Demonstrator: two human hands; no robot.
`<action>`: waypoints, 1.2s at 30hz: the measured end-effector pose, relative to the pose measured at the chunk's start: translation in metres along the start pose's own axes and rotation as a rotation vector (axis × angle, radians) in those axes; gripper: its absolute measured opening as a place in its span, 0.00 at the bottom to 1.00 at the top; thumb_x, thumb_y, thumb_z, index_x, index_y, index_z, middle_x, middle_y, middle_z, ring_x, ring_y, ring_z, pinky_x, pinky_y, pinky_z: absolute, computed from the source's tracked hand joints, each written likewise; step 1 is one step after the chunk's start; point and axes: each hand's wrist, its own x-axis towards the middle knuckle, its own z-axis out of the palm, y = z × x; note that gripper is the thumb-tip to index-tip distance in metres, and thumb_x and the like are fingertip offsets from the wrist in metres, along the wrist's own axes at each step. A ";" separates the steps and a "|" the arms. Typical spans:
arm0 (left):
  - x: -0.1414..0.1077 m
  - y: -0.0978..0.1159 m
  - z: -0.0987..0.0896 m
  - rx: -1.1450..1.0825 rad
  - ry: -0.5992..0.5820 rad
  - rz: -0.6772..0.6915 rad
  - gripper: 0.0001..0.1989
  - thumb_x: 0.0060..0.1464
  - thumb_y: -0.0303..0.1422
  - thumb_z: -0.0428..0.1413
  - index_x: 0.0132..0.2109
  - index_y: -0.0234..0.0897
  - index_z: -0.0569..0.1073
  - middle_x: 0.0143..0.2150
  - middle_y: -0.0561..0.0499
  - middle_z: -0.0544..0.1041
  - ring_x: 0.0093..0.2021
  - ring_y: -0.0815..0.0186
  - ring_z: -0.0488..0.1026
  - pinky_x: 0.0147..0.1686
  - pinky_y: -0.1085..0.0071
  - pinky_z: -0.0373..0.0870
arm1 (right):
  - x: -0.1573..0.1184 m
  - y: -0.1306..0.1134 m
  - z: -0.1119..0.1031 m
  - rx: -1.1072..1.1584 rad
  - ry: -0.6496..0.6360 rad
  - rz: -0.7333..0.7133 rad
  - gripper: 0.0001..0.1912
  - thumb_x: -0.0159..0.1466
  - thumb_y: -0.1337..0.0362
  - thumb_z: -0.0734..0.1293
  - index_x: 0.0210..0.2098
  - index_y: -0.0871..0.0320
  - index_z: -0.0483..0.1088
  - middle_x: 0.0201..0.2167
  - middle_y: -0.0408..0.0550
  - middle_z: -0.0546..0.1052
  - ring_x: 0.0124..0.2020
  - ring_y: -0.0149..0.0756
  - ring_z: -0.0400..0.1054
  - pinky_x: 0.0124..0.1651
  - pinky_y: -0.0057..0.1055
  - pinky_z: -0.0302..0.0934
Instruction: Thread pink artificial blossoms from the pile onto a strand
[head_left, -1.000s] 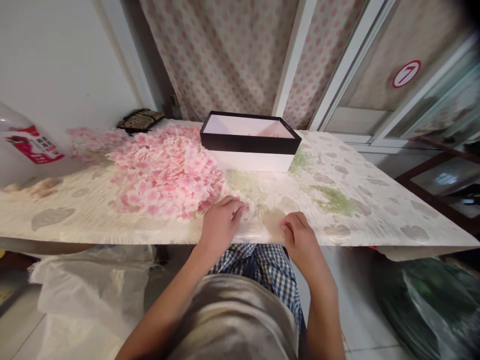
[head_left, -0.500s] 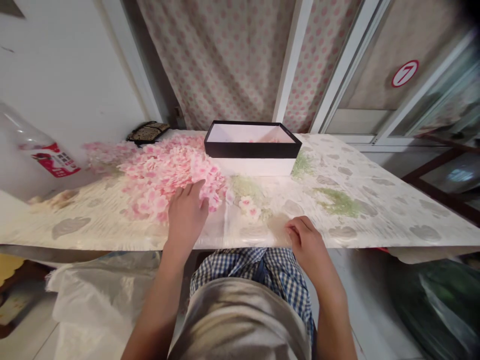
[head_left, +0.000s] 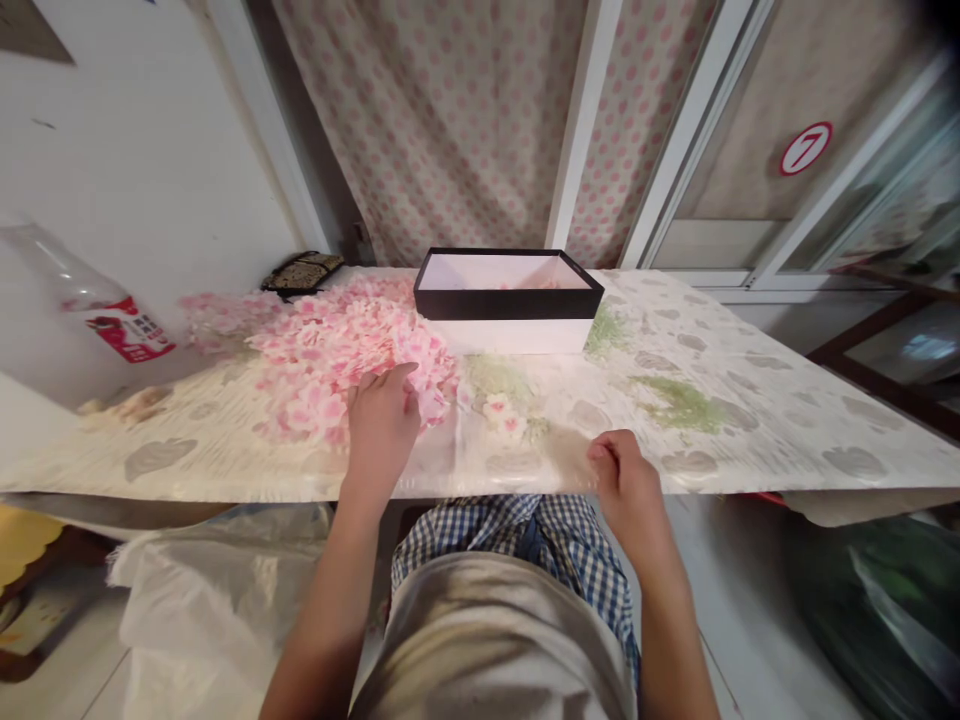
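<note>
The left hand (head_left: pixel 384 405) has moved onto the pink petals (head_left: pixel 330 345) at eleven o'clock, grip unclear, uncovering two pale blossoms (head_left: pixel 498 406) on the surface (head_left: pixel 780 440). The right hand (head_left: pixel 626 475) is pinched together; the box (head_left: pixel 510 335) stands at twelve.

From my end I see the surface (head_left: pixel 787 425) under a glossy cream cover with grey leaf-like shapes. A broad heap of pink blossoms (head_left: pixel 352 335) spreads left of the middle, with a dark patterned pouch (head_left: pixel 304 272) behind it. I make out blurry beige lumps (head_left: pixel 135 407) farther left. The black-rimmed white box (head_left: pixel 510 336) sits at the far middle, small white-and-pink blooms (head_left: pixel 504 415) nearer me, and a green sprig (head_left: pixel 684 405) to the right.
</note>
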 end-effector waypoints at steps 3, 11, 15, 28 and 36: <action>0.000 -0.001 -0.001 0.000 -0.005 0.016 0.20 0.56 0.25 0.48 0.55 0.35 0.70 0.47 0.43 0.78 0.50 0.48 0.69 0.48 0.53 0.63 | 0.001 0.007 -0.002 0.137 0.032 0.041 0.08 0.63 0.60 0.62 0.38 0.57 0.66 0.27 0.46 0.74 0.29 0.38 0.70 0.32 0.33 0.65; -0.003 0.001 -0.001 0.000 -0.067 0.060 0.21 0.54 0.26 0.50 0.55 0.38 0.70 0.46 0.43 0.79 0.49 0.46 0.69 0.47 0.51 0.63 | 0.004 0.014 -0.011 0.408 0.038 0.111 0.11 0.58 0.58 0.69 0.37 0.58 0.75 0.30 0.49 0.80 0.26 0.35 0.73 0.32 0.35 0.71; -0.001 0.000 0.001 -0.011 -0.048 0.040 0.21 0.54 0.24 0.49 0.55 0.36 0.71 0.44 0.43 0.80 0.49 0.46 0.69 0.47 0.50 0.62 | 0.003 0.014 -0.010 0.433 0.048 0.123 0.12 0.58 0.58 0.70 0.40 0.57 0.75 0.31 0.49 0.81 0.27 0.35 0.73 0.35 0.36 0.71; -0.008 0.004 0.001 0.005 -0.123 0.042 0.27 0.53 0.26 0.50 0.61 0.36 0.65 0.46 0.41 0.78 0.51 0.43 0.66 0.47 0.50 0.60 | -0.002 0.016 -0.007 0.428 0.075 0.134 0.10 0.58 0.58 0.71 0.36 0.57 0.75 0.31 0.49 0.80 0.31 0.38 0.75 0.37 0.37 0.71; -0.010 0.008 0.008 -0.086 -0.158 0.086 0.24 0.52 0.26 0.53 0.58 0.39 0.69 0.43 0.42 0.79 0.51 0.44 0.67 0.49 0.48 0.60 | -0.002 0.016 -0.008 0.426 0.079 0.131 0.10 0.58 0.58 0.71 0.35 0.57 0.75 0.30 0.49 0.80 0.30 0.38 0.74 0.36 0.37 0.71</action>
